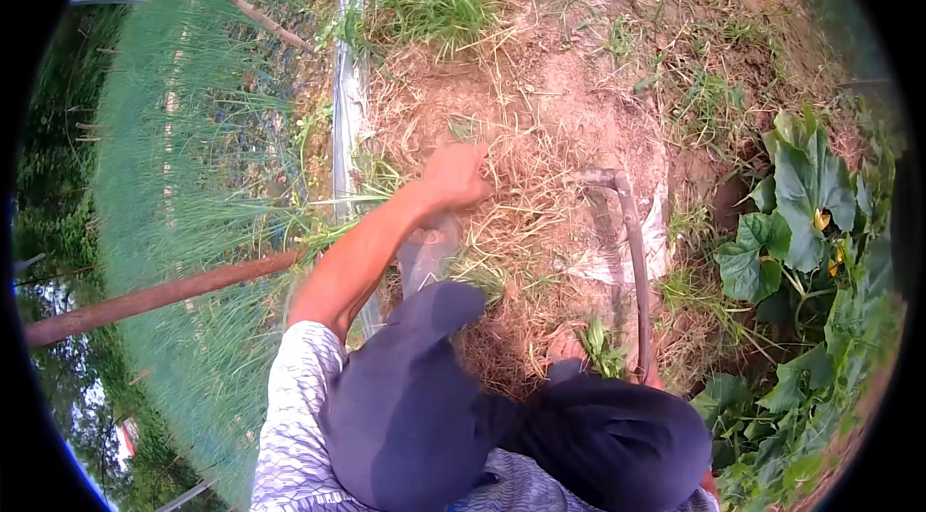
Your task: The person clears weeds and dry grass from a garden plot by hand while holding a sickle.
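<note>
Two hands are in view: one left hand [457, 175] and one right hand [655, 376], mostly hidden. There are two knees [410, 396], one patterned sleeve [294, 406], one bent tool [633, 247], one green net [145, 155], two thick wooden poles [164, 298] and at least two yellow flowers [821, 220]; the leaves [752, 256] overlap too much to count.

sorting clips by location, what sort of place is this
Probably an outdoor vegetable garden: broad-leaved plants with yellow flowers on the right, what looks like green netting on the left, and dry grass over soil between.
</note>
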`<action>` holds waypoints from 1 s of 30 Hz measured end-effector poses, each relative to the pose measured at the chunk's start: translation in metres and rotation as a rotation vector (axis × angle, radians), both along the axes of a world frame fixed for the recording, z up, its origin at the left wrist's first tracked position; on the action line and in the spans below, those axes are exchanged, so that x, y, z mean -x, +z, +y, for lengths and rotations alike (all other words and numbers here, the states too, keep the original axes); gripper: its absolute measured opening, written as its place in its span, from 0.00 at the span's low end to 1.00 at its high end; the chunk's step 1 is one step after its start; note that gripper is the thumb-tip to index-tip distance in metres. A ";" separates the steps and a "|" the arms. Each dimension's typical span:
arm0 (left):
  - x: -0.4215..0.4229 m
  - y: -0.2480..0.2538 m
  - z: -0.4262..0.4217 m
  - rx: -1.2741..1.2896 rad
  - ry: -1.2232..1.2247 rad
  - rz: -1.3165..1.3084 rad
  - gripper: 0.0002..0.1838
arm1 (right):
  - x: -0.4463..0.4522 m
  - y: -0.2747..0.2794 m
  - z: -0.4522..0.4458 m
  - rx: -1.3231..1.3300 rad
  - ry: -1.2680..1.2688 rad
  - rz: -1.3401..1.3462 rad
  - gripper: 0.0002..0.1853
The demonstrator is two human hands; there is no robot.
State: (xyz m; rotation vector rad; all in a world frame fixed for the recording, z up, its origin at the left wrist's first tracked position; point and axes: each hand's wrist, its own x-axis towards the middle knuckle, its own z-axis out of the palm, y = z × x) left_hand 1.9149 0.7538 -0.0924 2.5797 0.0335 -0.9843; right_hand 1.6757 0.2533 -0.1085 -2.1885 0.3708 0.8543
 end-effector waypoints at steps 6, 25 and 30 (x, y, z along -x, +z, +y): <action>-0.013 0.043 -0.028 0.138 -0.440 0.218 0.26 | -0.053 0.067 0.052 0.070 -0.243 0.074 0.13; -0.219 -0.054 0.096 -0.436 0.048 -0.421 0.21 | -0.247 0.005 0.291 -0.232 -0.051 -0.033 0.18; -0.242 -0.051 0.120 -0.504 -0.407 -0.470 0.11 | -0.268 0.008 0.309 -0.183 -0.081 -0.055 0.17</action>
